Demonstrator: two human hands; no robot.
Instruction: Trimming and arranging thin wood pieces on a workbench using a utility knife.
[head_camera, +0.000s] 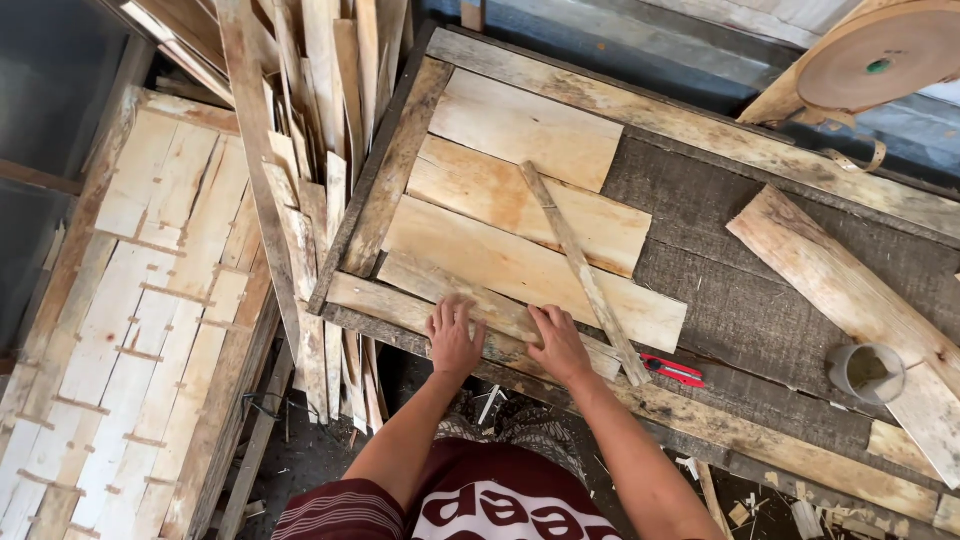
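The left hand (453, 337) lies flat, fingers spread, palm down on a narrow veneer strip (470, 300) at the near edge of the surface (760, 300), holding nothing. Just beside it, the right hand (560, 343) also rests open and flat on the same strip, fingers pointing away from the person. The strip sits slanted along the lower side of a row of pale wooden sheets (520, 265) laid edge to edge inside a rough wooden frame (385, 190). A thin wooden slat (583, 270) lies diagonally across those sheets, its near end close to the right hand. Just right of that end, a red utility knife (672, 370) rests on the dark board. Farther right stands a small grey cup (865, 372), touching a long loose plank (840, 290). At the top right corner sits a large roll of brown tape (880, 55). To the left, a bundle of thin wooden strips (310, 130) leans upright, and beyond it lies a stack of joined veneer panels (150, 320).
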